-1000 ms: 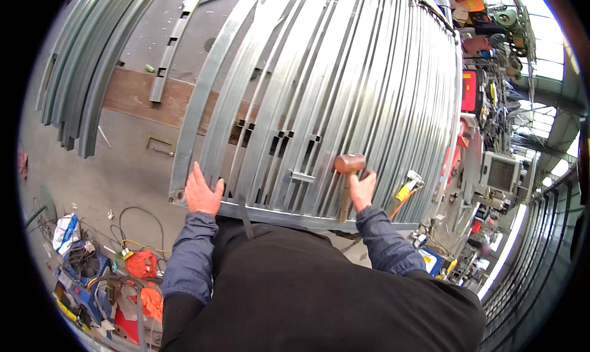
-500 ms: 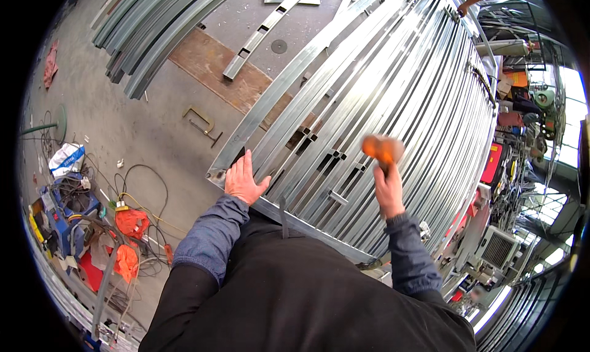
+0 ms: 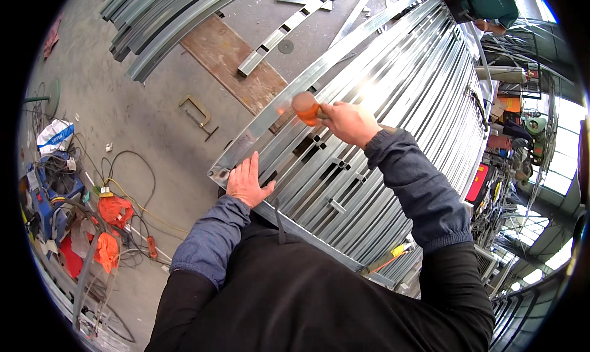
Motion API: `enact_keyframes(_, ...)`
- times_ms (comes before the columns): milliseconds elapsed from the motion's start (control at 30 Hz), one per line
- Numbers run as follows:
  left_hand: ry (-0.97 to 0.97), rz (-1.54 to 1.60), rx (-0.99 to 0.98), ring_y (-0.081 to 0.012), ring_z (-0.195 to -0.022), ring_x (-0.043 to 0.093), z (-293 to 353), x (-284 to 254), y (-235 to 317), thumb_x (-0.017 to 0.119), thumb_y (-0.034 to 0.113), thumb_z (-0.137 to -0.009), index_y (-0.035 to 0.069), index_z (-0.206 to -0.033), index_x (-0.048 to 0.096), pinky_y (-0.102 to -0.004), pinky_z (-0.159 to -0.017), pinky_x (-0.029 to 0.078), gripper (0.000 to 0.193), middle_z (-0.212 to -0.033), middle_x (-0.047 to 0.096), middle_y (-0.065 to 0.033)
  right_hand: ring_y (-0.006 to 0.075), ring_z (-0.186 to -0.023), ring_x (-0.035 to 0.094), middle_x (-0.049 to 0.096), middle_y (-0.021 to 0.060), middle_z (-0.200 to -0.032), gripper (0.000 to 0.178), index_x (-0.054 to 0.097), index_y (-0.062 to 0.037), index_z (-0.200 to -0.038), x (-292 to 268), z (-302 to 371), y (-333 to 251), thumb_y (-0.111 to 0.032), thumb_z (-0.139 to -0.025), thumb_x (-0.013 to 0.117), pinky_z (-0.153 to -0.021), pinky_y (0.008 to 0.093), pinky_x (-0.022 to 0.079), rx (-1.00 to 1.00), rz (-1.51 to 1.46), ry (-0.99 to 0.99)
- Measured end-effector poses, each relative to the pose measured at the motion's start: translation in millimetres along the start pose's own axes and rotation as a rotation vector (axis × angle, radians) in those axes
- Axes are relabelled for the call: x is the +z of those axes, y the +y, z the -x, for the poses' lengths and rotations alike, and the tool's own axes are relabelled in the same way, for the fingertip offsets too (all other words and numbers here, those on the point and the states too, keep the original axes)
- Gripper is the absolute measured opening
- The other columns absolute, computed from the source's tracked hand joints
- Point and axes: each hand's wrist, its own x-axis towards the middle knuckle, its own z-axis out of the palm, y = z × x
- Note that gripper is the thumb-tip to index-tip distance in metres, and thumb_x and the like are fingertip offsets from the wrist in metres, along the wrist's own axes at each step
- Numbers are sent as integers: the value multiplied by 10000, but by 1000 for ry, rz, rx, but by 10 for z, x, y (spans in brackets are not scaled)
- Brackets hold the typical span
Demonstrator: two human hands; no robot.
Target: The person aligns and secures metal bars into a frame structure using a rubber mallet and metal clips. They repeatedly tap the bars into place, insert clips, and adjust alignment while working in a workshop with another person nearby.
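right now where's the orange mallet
The orange mallet is in the right hand, upper centre of the head view, its head at the long outer rail of the steel frame, up and right of the left hand.

The mallet (image 3: 305, 108) in the right hand (image 3: 350, 122) has an orange head, blurred at its edges. The frame (image 3: 381, 124) under both hands is bare silver-grey metal, its long bars striped light and dark, with a white glare near the mallet. The left hand (image 3: 247, 181) lies on the frame's near corner, out of a blue-grey sleeve (image 3: 212, 241); the vest (image 3: 307, 290) is black. The floor (image 3: 123, 112) is dull grey, with a rust-brown plate (image 3: 230, 60) set in it. Near the floor's left edge lie black cables (image 3: 132, 167), orange rags (image 3: 114, 209), a blue machine (image 3: 46, 189) and a white bag (image 3: 54, 137). A person at the frame's far end wears a green top (image 3: 491, 1).
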Motion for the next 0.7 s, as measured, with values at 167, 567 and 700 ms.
enact_keyframes(167,-25,29,-22,-340,-1153,606,-6,-12,-9,797,534,-783,-7,-1594,386,-445,-986,489,1057,-1332,597,-167,422,-911,705,702,225,-939,284,590,-16,-1187,-350,-99,-320,-271,-1063,591,-823,493,577,-58,-356,422)
enact_keyframes(567,-67,47,12,-340,-1077,650,-25,-79,5,810,544,-790,15,-1553,447,-443,-939,519,997,-1284,634,-156,429,-909,716,725,236,-991,322,604,-30,-1239,-771,-116,-458,-298,-1060,605,-792,490,551,-7,-399,406)
enact_keyframes(700,-40,54,25,-333,-1127,655,-17,-21,-14,821,555,-773,32,-1562,441,-441,-980,516,1020,-1345,630,-150,442,-1021,716,725,273,-1076,500,574,-64,-1440,-399,-136,-145,-331,-1028,668,-899,462,558,67,-397,507)
